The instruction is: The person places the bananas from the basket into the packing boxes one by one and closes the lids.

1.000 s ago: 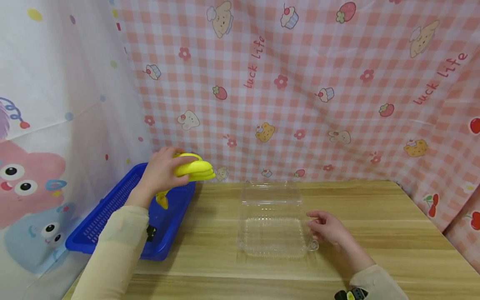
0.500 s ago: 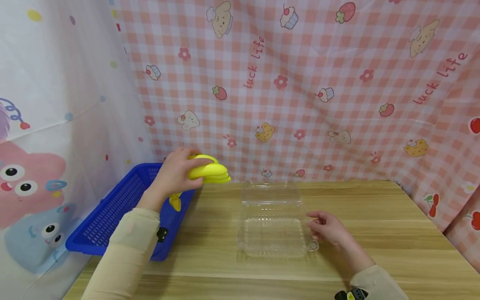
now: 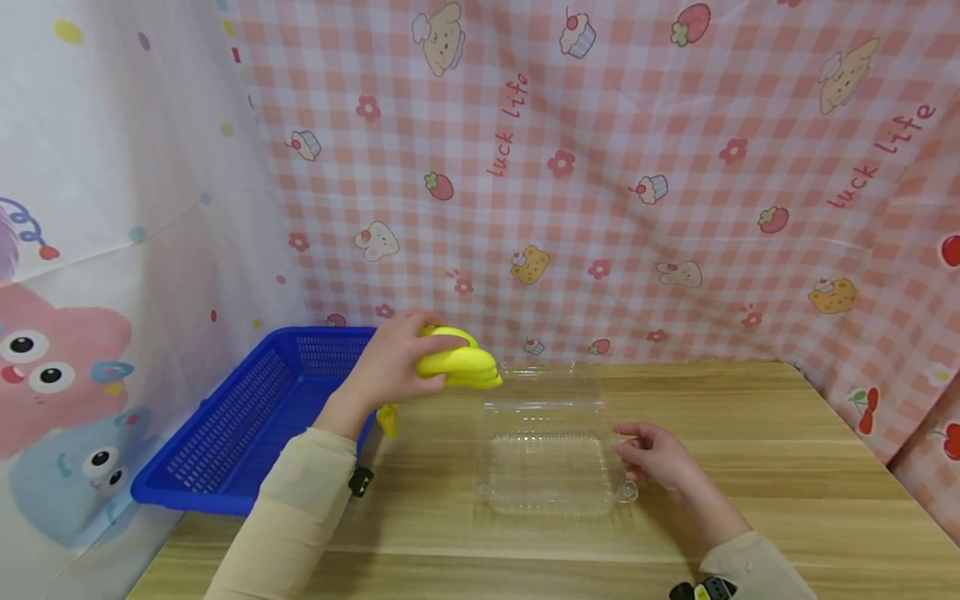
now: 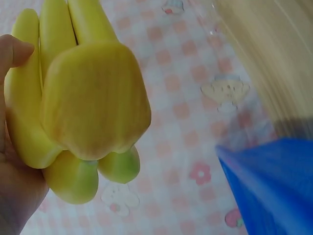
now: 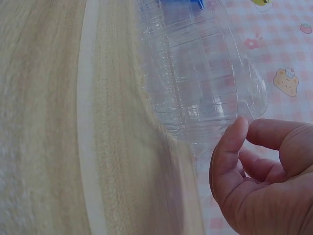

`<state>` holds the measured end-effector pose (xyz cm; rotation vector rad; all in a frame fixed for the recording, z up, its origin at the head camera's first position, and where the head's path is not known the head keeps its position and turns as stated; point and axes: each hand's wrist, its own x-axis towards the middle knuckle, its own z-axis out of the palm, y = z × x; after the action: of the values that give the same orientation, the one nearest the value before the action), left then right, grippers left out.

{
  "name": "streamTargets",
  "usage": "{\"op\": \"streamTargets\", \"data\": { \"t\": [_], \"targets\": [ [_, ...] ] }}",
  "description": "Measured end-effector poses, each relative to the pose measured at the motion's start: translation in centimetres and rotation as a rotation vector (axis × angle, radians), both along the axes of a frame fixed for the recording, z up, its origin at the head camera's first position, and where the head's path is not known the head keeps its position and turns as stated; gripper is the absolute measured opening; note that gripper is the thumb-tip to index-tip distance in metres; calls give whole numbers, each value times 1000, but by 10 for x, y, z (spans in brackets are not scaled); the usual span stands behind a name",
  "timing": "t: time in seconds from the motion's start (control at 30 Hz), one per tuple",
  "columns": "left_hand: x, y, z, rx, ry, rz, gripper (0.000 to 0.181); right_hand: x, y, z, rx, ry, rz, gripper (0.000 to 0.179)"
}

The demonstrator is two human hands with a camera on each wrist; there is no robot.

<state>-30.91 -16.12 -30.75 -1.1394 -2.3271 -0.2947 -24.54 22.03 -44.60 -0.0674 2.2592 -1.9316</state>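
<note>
Bananas (image 3: 461,367), smooth yellow, green-tinged ends, above desk (image 3: 420,533) near clear box (image 3: 551,479); tips point rightward, long axis nearly level; left hand (image 3: 397,360) grip clamped round them, right hand (image 3: 656,456) pinching box edge

On the pink-and-white checked cloth curtain (image 3: 637,108) hanging across the back, I can read the same two words twice over: "luck life". Both times they are printed in thin, red-pink, lower-case letters that look hand-drawn. The left lettering (image 3: 501,152) climbs so steeply that I have to tip my head to follow it, with "luck" at the bottom and "life" above. The right lettering (image 3: 852,187) looks larger from here and slants upward at a gentler angle, "luck" starting low and "life" finishing higher, further right.
</note>
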Motion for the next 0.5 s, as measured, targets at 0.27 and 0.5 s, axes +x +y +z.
{"op": "streamTargets", "data": {
  "t": [0.27,0.5],
  "targets": [
    [2,24,-14,7,5,-55,43,0,0,0,-3,-1,1,45],
    [6,45,-28,9,1,-106,44,0,0,0,-2,2,-1,45]
  ]
}}
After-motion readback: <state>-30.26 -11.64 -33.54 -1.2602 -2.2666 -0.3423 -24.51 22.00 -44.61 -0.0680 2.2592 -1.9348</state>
